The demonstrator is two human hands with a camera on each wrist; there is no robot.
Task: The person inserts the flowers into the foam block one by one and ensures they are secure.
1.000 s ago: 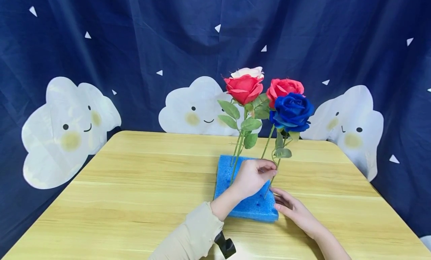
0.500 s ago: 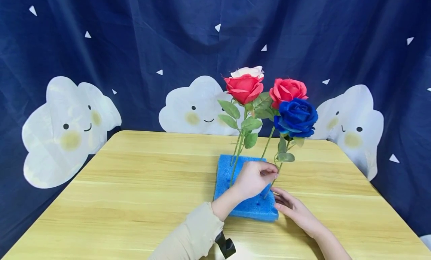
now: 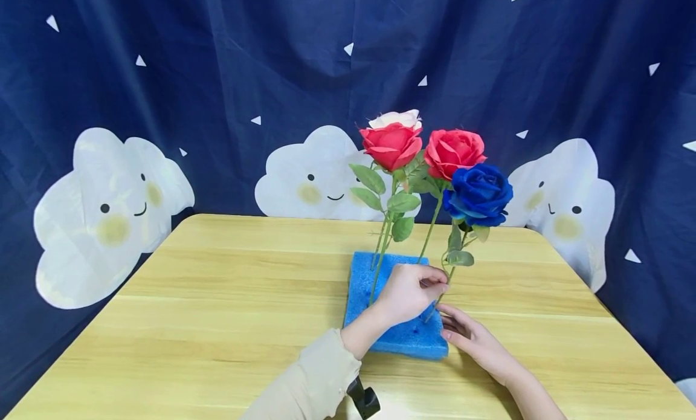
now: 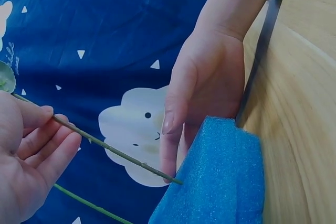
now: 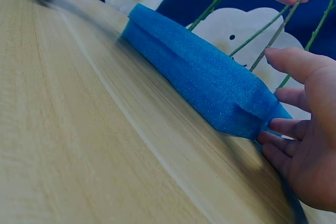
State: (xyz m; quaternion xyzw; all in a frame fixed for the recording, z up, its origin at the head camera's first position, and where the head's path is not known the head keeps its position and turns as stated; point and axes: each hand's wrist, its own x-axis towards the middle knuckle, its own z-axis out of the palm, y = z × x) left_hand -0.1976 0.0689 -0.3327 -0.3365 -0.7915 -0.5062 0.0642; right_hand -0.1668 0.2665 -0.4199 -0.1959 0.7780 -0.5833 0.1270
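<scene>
In the head view, my left hand (image 3: 410, 293) pinches the stem of an artificial blue rose (image 3: 481, 195) between thumb and fingertips. The lower end of that stem (image 4: 121, 153) meets the blue foam block (image 4: 220, 171) near its right edge. My right hand (image 3: 478, 341) is at the block's right side, fingers extended; in the right wrist view its fingertips are right at the foam corner. Two red roses (image 3: 393, 146) and a pale pink rose (image 3: 399, 118) stand upright above the block, partly overlapping. Small holes show in the foam top.
The foam block rests on a wood-grain table (image 3: 217, 311). Behind it hangs a dark blue curtain (image 3: 217, 57) with smiling clouds and white triangles. A black wrist-mounted piece (image 3: 363, 399) hangs under the left sleeve (image 3: 312, 371).
The blue rose's head has shifted slightly right and down. The red rose behind it swayed right, then back left. Both hands have stayed nearly in place.
</scene>
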